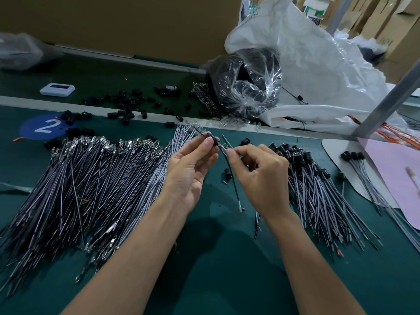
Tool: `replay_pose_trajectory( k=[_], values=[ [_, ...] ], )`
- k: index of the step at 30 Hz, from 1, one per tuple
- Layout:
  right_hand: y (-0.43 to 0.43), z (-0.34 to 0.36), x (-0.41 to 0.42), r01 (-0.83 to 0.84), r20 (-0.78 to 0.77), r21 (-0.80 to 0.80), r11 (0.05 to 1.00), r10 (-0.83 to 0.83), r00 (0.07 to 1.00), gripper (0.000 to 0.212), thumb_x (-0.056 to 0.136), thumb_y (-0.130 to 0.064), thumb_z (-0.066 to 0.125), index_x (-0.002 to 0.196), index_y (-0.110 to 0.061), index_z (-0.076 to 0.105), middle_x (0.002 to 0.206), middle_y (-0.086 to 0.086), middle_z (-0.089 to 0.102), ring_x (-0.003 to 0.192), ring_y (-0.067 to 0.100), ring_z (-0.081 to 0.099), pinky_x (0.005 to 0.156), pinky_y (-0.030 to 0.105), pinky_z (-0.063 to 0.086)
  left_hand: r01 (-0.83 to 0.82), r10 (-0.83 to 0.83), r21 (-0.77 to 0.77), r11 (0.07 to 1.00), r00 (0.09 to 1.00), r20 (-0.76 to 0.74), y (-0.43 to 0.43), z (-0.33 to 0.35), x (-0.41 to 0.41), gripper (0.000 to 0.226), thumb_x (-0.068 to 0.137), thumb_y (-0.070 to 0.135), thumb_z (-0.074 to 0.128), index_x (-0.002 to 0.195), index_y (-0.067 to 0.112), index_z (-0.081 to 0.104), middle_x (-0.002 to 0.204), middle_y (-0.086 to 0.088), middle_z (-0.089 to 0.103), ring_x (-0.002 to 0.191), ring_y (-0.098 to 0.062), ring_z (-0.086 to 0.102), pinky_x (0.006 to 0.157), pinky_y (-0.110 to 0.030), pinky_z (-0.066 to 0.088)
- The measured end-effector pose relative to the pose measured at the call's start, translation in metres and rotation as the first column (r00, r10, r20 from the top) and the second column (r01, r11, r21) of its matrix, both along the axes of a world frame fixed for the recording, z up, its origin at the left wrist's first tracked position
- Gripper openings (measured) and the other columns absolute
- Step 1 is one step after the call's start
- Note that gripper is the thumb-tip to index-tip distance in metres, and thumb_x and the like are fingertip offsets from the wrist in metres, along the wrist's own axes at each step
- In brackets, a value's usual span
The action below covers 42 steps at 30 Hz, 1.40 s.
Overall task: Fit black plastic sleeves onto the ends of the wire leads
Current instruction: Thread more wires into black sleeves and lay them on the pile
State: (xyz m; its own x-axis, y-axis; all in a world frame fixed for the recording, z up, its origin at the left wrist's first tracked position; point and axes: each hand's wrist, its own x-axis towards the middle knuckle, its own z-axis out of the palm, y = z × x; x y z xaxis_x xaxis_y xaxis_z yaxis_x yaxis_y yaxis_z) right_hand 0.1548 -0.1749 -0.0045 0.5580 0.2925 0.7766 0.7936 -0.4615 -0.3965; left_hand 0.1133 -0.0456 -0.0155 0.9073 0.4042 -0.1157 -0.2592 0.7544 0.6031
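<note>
Black sleeve (213, 142) in left hand (191, 171); lead (236, 194) end seemingly hidden.

Your one head-worn camera faces forward and down at the dark green work table (216, 258), close enough that your left hand (191, 169) and right hand (261, 176) sit mid-frame. A brown cardboard wall (113, 23) runs along the top edge.

Your left hand (191, 169) pinches a black sleeve (213, 140) seated on a wire lead (236, 194). Just right of the sleeve, your right hand (261, 176) pinches the same lead. Unsleeved leads (91, 178) lie left of the sleeve, sleeved leads (318, 178) right.
</note>
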Motion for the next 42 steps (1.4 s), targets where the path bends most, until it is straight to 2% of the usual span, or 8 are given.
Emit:
replay_pose_trajectory(
  k=[6,9,15,19,24,37,39,42],
  values=[
    [-0.001,-0.001,0.003,-0.024,-0.052,0.014,1.0,0.025,0.998,0.012,0.085,-0.023,0.073,0.079,-0.013,0.074,0.059,-0.003,0.063,0.054,0.017,0.056,0.056,0.031,0.048,-0.027,0.024,0.085,0.996,0.999,0.033,-0.001,0.0,0.001,0.022,0.065,0.01,0.074,0.087,0.01,0.073,0.082,-0.004,0.076,0.072,-0.011,0.072,0.063,-0.018,0.056],
    [0.0,-0.002,0.003,-0.011,-0.046,0.007,1.0,0.012,0.999,0.008,0.084,-0.02,0.073,0.08,-0.014,0.074,0.061,-0.004,0.064,0.057,0.016,0.057,0.056,0.033,0.048,-0.056,0.051,0.13,0.99,0.998,0.04,-0.003,0.0,0.001,0.028,0.063,0.01,0.075,0.09,0.007,0.07,0.081,-0.004,0.076,0.072,-0.012,0.072,0.064,-0.018,0.055],
    [0.0,-0.006,0.007,-0.03,-0.087,0.016,0.999,0.031,0.996,0.018,0.09,-0.022,0.063,0.082,-0.009,0.072,0.064,0.0,0.066,0.058,0.02,0.061,0.059,0.04,0.052,-0.073,0.063,0.187,0.98,0.996,0.06,-0.004,0.001,0.001,0.029,0.063,0.013,0.075,0.092,0.007,0.07,0.083,-0.005,0.076,0.073,-0.012,0.071,0.066,-0.019,0.055],
    [0.0,-0.006,0.006,-0.024,-0.086,0.044,0.999,0.028,0.996,0.012,0.088,-0.02,0.067,0.08,-0.011,0.07,0.067,-0.003,0.067,0.059,0.016,0.061,0.059,0.04,0.053,-0.086,0.073,0.246,0.965,0.995,0.061,-0.006,0.002,-0.001,0.029,0.062,0.015,0.076,0.09,0.009,0.071,0.085,-0.006,0.076,0.075,-0.013,0.07,0.068,-0.02,0.055],
    [0.0,-0.006,0.006,-0.016,-0.084,0.083,0.996,0.023,0.996,0.007,0.083,-0.016,0.073,0.079,-0.017,0.067,0.069,-0.012,0.064,0.061,0.004,0.058,0.061,0.03,0.052,-0.098,0.085,0.271,0.958,0.995,0.059,-0.008,0.003,-0.002,0.026,0.063,0.012,0.076,0.088,0.008,0.071,0.083,-0.006,0.076,0.075,-0.015,0.07,0.068,-0.02,0.055],
    [0.001,-0.007,0.006,-0.032,-0.126,0.063,0.997,0.04,0.991,0.012,0.089,-0.021,0.067,0.087,-0.011,0.073,0.073,-0.002,0.07,0.064,0.017,0.066,0.063,0.041,0.055,-0.094,0.069,0.382,0.919,0.994,0.08,-0.011,0.002,-0.003,0.023,0.065,0.016,0.077,0.087,0.013,0.071,0.089,-0.009,0.076,0.085,-0.019,0.072,0.076,-0.023,0.055],
    [0.001,-0.006,0.006,-0.043,-0.114,0.065,0.997,0.05,0.992,0.01,0.089,-0.019,0.068,0.087,-0.01,0.073,0.073,-0.004,0.069,0.064,0.014,0.064,0.066,0.033,0.055,-0.105,0.08,0.381,0.919,0.994,0.08,-0.011,0.003,-0.003,0.023,0.065,0.016,0.077,0.087,0.013,0.071,0.088,-0.009,0.076,0.085,-0.018,0.072,0.076,-0.022,0.055],
    [0.0,-0.003,0.005,-0.029,-0.115,0.105,0.994,0.042,0.992,0.003,0.085,-0.016,0.073,0.084,-0.013,0.072,0.071,-0.008,0.067,0.061,0.007,0.057,0.063,0.01,0.044,-0.126,0.106,0.372,0.92,0.992,0.073,-0.011,0.002,-0.002,0.022,0.064,0.015,0.077,0.085,0.013,0.072,0.086,-0.006,0.076,0.082,-0.016,0.071,0.075,-0.022,0.054]
  ],
)
